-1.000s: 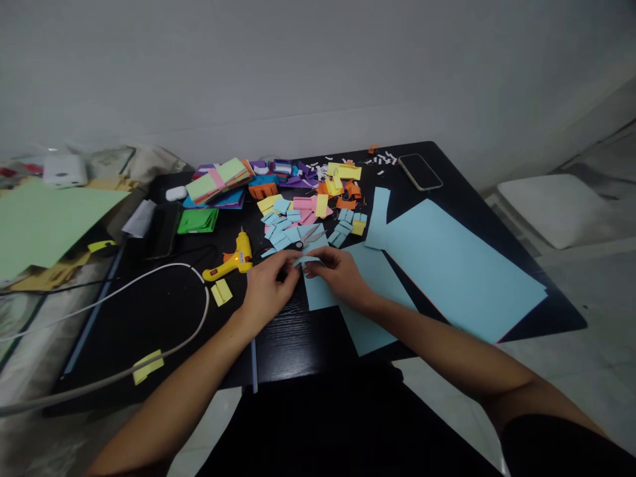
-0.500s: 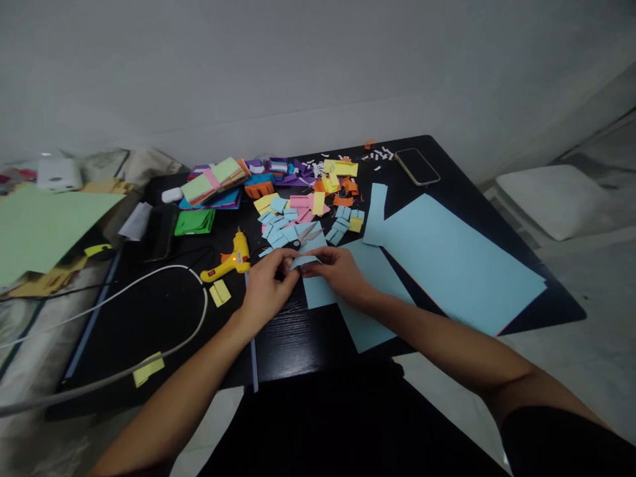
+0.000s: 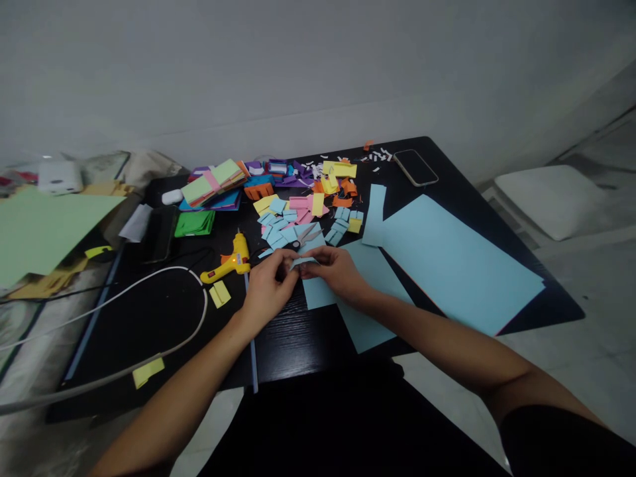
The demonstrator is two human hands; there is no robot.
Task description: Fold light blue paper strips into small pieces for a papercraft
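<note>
A small piece of light blue paper (image 3: 304,261) is pinched between my two hands above the middle of the table. My left hand (image 3: 271,281) grips its left end, and my right hand (image 3: 340,273) grips its right end. Their fingertips are partly hidden behind the paper. Just beyond the fingers lie scissors (image 3: 305,238) on light blue paper. A light blue sheet (image 3: 377,298) rests under my right wrist. To the left of my left hand is a yellow hot glue gun (image 3: 231,260) with its light on, and a folded yellow paper piece (image 3: 219,293) lies near it.
Folded light blue pieces (image 3: 278,222) and other coloured paper bits are heaped behind my hands. Large light blue sheets (image 3: 462,265) lie at the right, a phone (image 3: 416,167) at the back. A white cable (image 3: 205,301) loops across the left side of the black table (image 3: 293,344).
The blue paper in my fingers has tilted and changed shape slightly. Both hands keep hold of it in nearly the same place. The whole view has shifted a little.
</note>
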